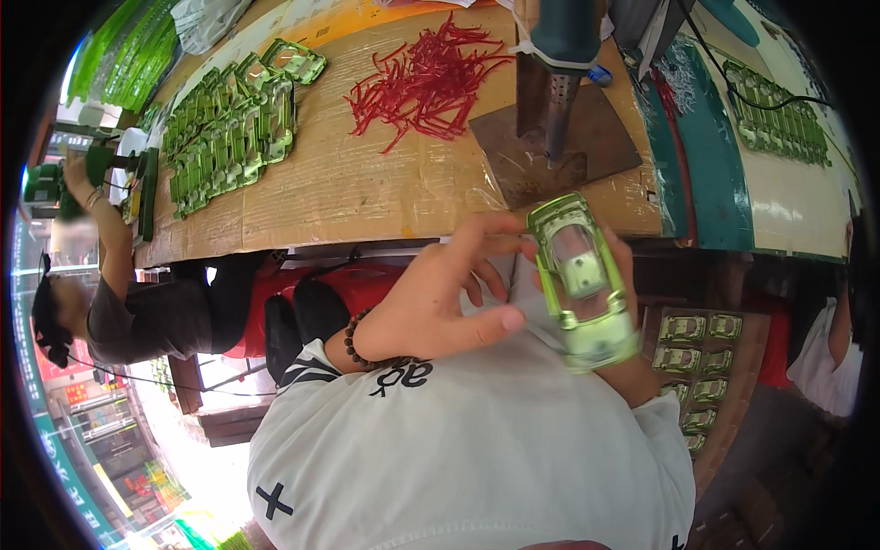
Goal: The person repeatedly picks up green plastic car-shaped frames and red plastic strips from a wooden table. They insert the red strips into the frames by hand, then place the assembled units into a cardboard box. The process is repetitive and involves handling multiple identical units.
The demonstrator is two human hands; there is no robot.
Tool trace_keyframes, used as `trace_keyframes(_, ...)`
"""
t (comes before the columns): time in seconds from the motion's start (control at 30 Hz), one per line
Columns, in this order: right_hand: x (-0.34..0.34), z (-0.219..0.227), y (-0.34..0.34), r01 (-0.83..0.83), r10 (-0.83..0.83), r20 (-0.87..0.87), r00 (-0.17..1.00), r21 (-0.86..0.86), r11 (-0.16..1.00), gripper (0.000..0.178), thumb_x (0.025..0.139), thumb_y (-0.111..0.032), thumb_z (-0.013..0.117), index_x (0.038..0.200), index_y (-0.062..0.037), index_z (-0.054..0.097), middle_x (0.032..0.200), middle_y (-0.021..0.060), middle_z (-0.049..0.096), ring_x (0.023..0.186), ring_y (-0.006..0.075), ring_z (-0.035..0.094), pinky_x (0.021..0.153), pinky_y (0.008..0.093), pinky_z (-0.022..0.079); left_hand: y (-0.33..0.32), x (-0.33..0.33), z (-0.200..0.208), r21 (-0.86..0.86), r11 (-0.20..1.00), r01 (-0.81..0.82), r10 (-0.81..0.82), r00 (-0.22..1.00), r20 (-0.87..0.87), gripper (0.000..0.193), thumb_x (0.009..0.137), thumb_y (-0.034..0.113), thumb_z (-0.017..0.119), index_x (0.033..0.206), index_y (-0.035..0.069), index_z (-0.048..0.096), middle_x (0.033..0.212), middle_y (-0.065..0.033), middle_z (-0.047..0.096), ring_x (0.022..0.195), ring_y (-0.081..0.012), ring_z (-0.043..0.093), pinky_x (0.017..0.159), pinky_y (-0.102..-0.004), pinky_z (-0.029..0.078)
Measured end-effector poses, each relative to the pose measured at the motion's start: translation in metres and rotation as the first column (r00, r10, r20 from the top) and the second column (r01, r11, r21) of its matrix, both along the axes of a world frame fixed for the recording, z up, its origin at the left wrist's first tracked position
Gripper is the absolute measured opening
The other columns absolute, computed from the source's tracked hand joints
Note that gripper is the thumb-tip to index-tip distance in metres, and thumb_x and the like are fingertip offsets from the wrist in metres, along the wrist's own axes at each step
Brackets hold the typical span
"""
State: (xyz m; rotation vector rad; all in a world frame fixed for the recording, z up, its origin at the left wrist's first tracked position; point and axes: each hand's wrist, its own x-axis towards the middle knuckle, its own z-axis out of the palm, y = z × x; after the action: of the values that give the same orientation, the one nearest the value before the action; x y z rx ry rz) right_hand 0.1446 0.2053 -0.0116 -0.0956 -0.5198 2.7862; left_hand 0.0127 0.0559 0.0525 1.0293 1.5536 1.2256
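A shiny green toy car body [582,280] is held up in front of my chest, over the table's near edge. My right hand [622,261] grips it from the right and behind, with most of its fingers hidden by the car. Just left of it is my left hand [449,298], fingers apart and thumb stretched toward the car. It holds nothing; whether its fingertips touch the car's side I cannot tell. Ahead of the car, a hot-air gun [561,101] points its metal nozzle down over a brown metal plate [605,137].
A pile of thin red strips [426,87] lies mid-table. Green car bodies [229,137] stand in rows at the left, others [775,115] at the far right. Below right, a board [747,367] carries more cars. At the left, another person [137,307] works at a green machine [92,170].
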Motion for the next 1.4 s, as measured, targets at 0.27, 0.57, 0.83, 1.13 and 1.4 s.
trace_keyframes(0.27,-0.027,0.018,0.012,-0.248,0.19,-0.159,0.969,-0.661,0.708,0.047,0.094,-0.029,0.038,0.13,0.0005,0.033,0.134,0.0206,0.034,0.126,0.0421,0.028,0.099,0.0421,0.042,0.025,-0.033,-0.027,0.303,0.929,-0.212,0.17,0.972,0.159,0.061,0.074,0.014,0.069,0.124,0.0,0.038,0.116,-0.0134,0.05,0.098,-0.0188,0.054,0.085,-0.0308,0.044)
trace_keyframes(0.57,-0.032,0.022,0.017,-0.353,0.249,-0.251,0.935,-0.688,0.633,0.053,0.093,-0.03,0.04,0.137,-0.0035,0.024,0.144,0.0115,0.021,0.127,0.0347,0.031,0.097,0.0373,0.043,0.049,-0.04,-0.047,0.531,0.819,-0.216,-0.069,0.882,0.465,0.062,0.07,0.01,0.071,0.123,-0.003,0.043,0.124,-0.0142,0.046,0.113,-0.0204,0.045,0.098,-0.0359,0.035)
trace_keyframes(0.83,-0.019,0.029,0.021,-0.312,0.245,-0.198,0.949,-0.689,0.654,0.044,0.096,-0.026,0.032,0.133,-0.0027,0.029,0.135,0.0169,0.034,0.125,0.0373,0.031,0.095,0.0429,0.045,0.048,-0.042,-0.051,0.602,0.79,-0.115,-0.111,0.939,0.326,0.064,0.065,0.009,0.073,0.122,-0.003,0.047,0.129,-0.0157,0.043,0.111,-0.0211,0.047,0.099,-0.037,0.035)
trace_keyframes(1.13,-0.017,0.02,0.028,-0.406,0.262,-0.31,0.914,-0.715,0.569,0.048,0.094,-0.029,0.036,0.134,-0.0034,0.029,0.139,0.0168,0.03,0.13,0.038,0.023,0.099,0.0435,0.04,0.05,-0.041,-0.049,0.607,0.793,-0.055,-0.128,0.959,0.254,0.068,0.062,0.011,0.075,0.124,-0.001,0.047,0.13,-0.0154,0.044,0.115,-0.022,0.045,0.099,-0.0359,0.033)
trace_keyframes(1.4,-0.021,0.013,0.03,-0.38,0.243,-0.295,0.924,-0.64,0.668,0.048,0.093,-0.029,0.039,0.132,-0.0016,0.033,0.136,0.0181,0.033,0.128,0.0376,0.027,0.099,0.0438,0.04,0.048,-0.035,-0.045,0.459,0.886,-0.068,-0.039,0.975,0.219,0.077,0.064,0.014,0.075,0.13,-0.002,0.039,0.134,-0.0169,0.038,0.122,-0.0252,0.039,0.099,-0.0359,0.033)
